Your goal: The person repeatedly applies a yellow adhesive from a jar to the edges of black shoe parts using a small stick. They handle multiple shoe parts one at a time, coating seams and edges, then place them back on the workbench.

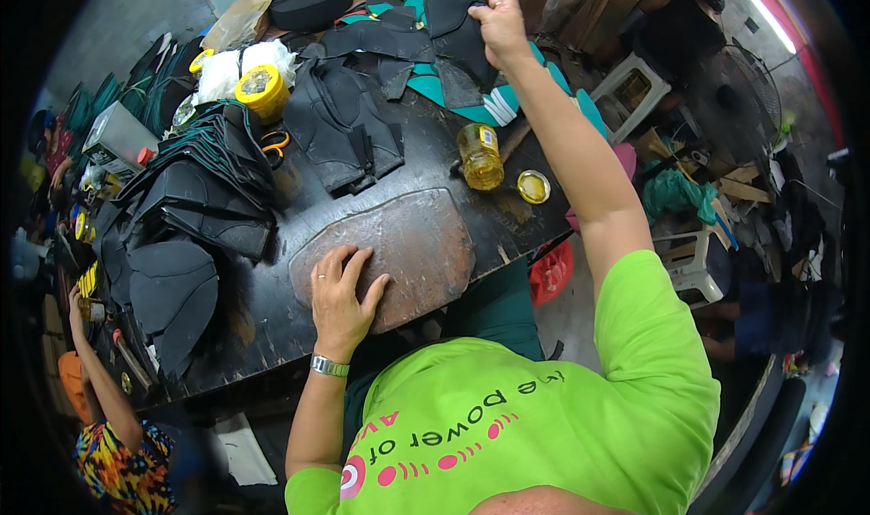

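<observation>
My left hand (341, 303) rests on a worn brown slab (412, 243) at the table's near edge, its fingers apart and slightly bent. It wears a ring, with a metal watch on the wrist. My right arm is stretched far across the table. At its end my right hand (501, 28) is beside a pile of black and teal cut pieces (458, 48), one finger extended and nothing visible in its grasp. Some of its fingers are bent and partly hidden. Between the slab and that pile lie black sewn pieces (340, 121).
An open jar of amber glue (481, 157) stands right of the slab, near its yellow lid (533, 187). Stacked black pieces (204, 198) fill the left, with orange-handled scissors (275, 144) and a yellow-lidded tub (262, 92). A co-worker's arm (109, 397) reaches in at far left.
</observation>
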Demonstrator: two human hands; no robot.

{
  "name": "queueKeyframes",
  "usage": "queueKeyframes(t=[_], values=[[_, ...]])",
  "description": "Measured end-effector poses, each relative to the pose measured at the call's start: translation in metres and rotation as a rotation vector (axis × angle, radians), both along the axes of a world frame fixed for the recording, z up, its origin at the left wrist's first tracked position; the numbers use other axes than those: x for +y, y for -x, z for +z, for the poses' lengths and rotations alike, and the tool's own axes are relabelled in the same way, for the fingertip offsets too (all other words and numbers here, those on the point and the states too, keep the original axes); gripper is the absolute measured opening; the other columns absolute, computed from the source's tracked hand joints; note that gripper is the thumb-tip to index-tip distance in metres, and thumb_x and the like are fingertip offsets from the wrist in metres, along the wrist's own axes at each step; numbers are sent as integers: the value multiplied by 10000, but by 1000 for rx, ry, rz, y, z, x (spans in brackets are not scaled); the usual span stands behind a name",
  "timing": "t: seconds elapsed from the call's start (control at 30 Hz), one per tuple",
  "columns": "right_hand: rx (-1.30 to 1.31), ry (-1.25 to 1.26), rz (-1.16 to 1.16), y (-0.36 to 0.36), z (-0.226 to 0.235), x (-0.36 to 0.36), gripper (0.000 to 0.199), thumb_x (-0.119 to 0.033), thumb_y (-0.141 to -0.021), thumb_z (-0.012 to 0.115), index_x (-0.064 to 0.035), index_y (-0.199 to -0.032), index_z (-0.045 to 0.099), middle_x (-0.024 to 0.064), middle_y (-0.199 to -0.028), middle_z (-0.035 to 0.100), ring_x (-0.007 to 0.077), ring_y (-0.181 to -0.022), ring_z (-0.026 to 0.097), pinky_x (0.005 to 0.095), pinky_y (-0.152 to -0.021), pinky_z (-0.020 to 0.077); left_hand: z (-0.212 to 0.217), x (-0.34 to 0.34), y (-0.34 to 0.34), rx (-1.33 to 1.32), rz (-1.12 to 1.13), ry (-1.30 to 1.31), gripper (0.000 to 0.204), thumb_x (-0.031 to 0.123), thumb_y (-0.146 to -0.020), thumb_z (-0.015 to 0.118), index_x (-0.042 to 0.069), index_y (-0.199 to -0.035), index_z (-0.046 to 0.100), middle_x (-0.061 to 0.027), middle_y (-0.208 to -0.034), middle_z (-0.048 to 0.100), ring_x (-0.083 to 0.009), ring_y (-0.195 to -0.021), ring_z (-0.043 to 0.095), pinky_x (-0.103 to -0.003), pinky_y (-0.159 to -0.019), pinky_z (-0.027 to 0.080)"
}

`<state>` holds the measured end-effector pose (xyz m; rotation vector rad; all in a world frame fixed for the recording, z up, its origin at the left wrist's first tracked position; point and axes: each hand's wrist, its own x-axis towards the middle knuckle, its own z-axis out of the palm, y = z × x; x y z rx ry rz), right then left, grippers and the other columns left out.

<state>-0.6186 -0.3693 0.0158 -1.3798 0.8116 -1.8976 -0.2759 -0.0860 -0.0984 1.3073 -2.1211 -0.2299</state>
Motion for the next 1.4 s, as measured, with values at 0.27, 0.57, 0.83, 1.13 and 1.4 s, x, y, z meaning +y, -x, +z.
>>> queueKeyframes(t=[0.27, 0.57, 0.83, 1.13, 1.4], values=[[254, -261, -542, -27, -56, -97, 844, 51, -827, 535, -116, -1580, 192, 279, -1343, 556, 366, -1202, 588, 425, -1018, 457, 1, -2, -2, -3, 60, -75, 523, 392, -796, 800, 74, -1193, 680, -128, -1221, 599, -342, -1177, 540, -454, -1025, 414], [171, -492, -824, -29, -87, -100, 746, 33, -820, 506, -94, -1510, 256, 345, -1413, 458, 503, -1298, 476, 502, -1090, 393, 1, -8, -2, 13, 47, -79, 528, 398, -786, 807, 83, -1190, 677, -121, -1206, 599, -332, -1171, 545, -448, -1018, 414], [563, -336, -404, -69, -53, -47, 1026, 19, -833, 664, -152, -1627, 39, 212, -1422, 491, 291, -1095, 610, 381, -904, 522, -1, -7, -3, 27, 42, -55, 500, 378, -794, 800, 85, -1180, 676, -116, -1194, 607, -328, -1150, 558, -437, -996, 421], [1404, -54, -374, -199, -98, 64, 841, -186, -781, 811, -155, -1507, 388, 154, -958, 700, 364, -932, 685, 433, -822, 533, -4, -7, -3, 68, 26, -12, 440, 366, -828, 770, 86, -1156, 687, -100, -1181, 618, -306, -1140, 565, -423, -990, 423], [833, -216, -33, -191, -100, 68, 873, -34, -721, 813, -125, -1491, 413, 111, -897, 686, 227, -786, 668, 338, -742, 535, -7, -7, -6, 97, -4, 27, 404, 325, -833, 770, 79, -1145, 694, -102, -1170, 625, -308, -1102, 584, -410, -958, 442]])
